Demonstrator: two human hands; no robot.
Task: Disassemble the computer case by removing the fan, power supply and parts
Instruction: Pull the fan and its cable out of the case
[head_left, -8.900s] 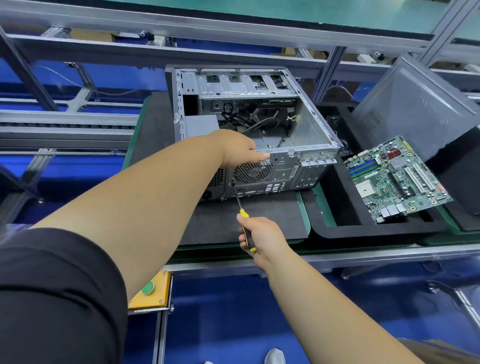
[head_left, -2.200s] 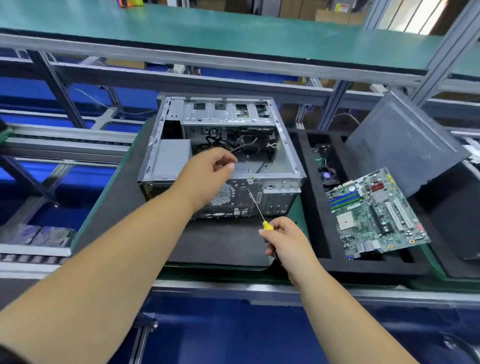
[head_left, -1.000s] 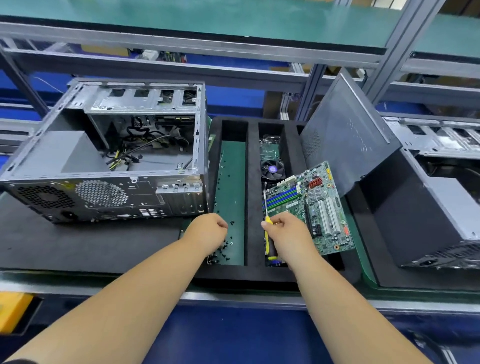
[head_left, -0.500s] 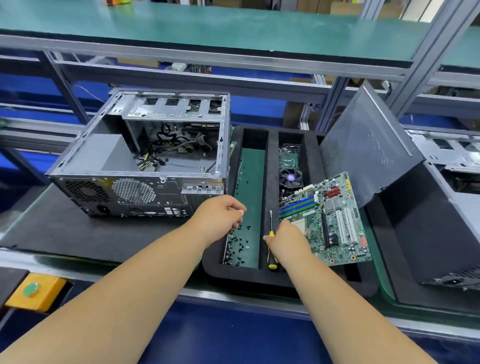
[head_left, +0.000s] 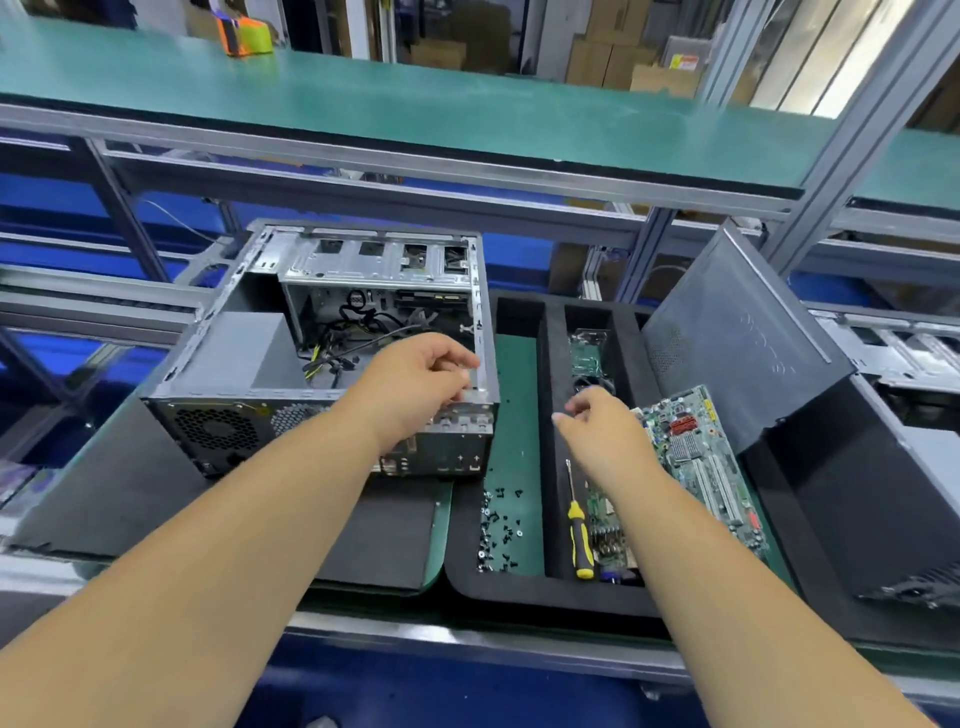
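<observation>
Your left hand (head_left: 415, 384) and right hand (head_left: 602, 431), both loosely open, empty; screwdriver (head_left: 577, 525) parked in tray (head_left: 550, 597). Next, likely: reach into case (head_left: 332, 364), lift power supply (head_left: 249, 353).

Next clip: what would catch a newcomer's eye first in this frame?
The open grey metal computer case on the dark mat at left, cables showing inside, with the left hand at its near right corner. Right of it, the black foam tray holds loose black screws, a yellow-and-black-handled screwdriver and a green motherboard; the right hand hovers above, holding nothing.
</observation>
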